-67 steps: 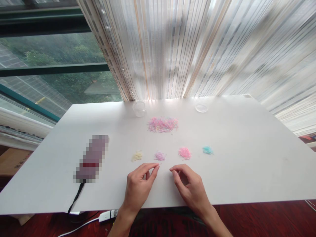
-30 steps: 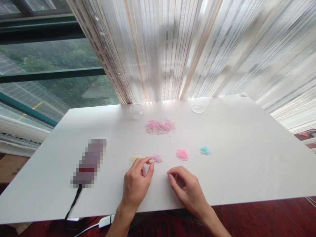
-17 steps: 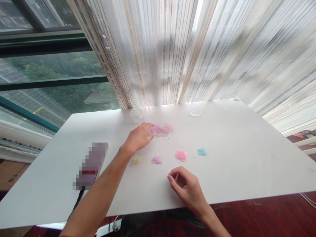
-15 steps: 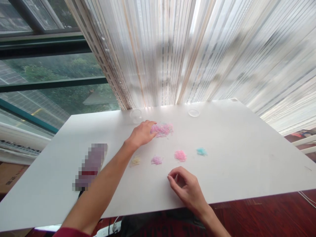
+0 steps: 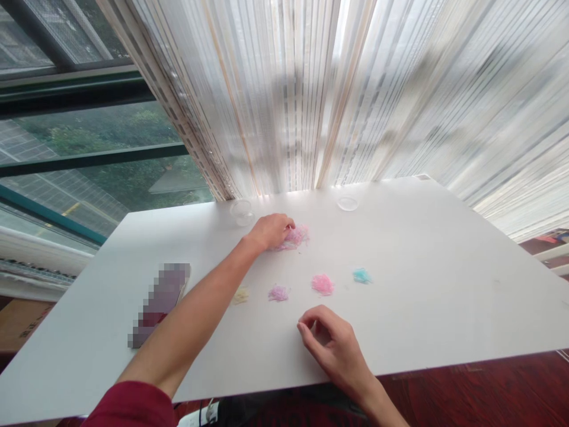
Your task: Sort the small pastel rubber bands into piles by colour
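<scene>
My left hand reaches to a mixed pile of thin pink and lilac pieces at the middle back of the white table. Its fingers are curled down into the pile's left side, closed on some of the pieces; the thumb is mostly hidden. Nearer to me lie a yellow heap, a lilac heap, a pink heap and a small turquoise heap. My right hand rests near the front edge, thumb and forefinger tips pinched together; anything between them is too small to see.
A clear round tub stands at the back, left of the pile. Further right is a clear round lid. A blurred-out flat object lies on the left beside my forearm. Striped curtains hang behind the table.
My left hand has moved slightly right over the mixed pile, and its fingers have curled into it from a more open pose. The right hand keeps its pinch. The view has shifted a little.
</scene>
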Demonstrator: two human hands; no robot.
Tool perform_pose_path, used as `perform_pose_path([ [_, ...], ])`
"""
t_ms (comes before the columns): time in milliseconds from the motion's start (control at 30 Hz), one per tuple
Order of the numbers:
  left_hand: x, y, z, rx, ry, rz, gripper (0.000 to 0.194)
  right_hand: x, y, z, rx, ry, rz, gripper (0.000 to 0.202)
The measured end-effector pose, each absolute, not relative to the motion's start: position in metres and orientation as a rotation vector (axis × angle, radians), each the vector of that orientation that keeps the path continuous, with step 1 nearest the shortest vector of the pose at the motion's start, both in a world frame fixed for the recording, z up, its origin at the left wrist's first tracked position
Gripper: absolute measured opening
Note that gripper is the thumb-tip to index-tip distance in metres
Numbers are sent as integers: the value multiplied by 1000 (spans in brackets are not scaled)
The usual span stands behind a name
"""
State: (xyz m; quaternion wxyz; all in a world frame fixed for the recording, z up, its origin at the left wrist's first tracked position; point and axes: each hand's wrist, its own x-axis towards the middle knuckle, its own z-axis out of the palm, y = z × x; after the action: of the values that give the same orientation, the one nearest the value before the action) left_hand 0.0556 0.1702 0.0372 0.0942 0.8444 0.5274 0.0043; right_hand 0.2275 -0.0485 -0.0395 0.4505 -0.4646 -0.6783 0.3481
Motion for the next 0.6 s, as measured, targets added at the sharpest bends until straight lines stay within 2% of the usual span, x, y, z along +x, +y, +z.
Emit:
perform_pose_path([
  [333,44,170,52,2417,1594,196,20,230,-47,-38,-1148,-1622,935,13],
  [600,34,169,54,2383,1625,237,22,230,-48,-37,-1153,-1640,946,15],
])
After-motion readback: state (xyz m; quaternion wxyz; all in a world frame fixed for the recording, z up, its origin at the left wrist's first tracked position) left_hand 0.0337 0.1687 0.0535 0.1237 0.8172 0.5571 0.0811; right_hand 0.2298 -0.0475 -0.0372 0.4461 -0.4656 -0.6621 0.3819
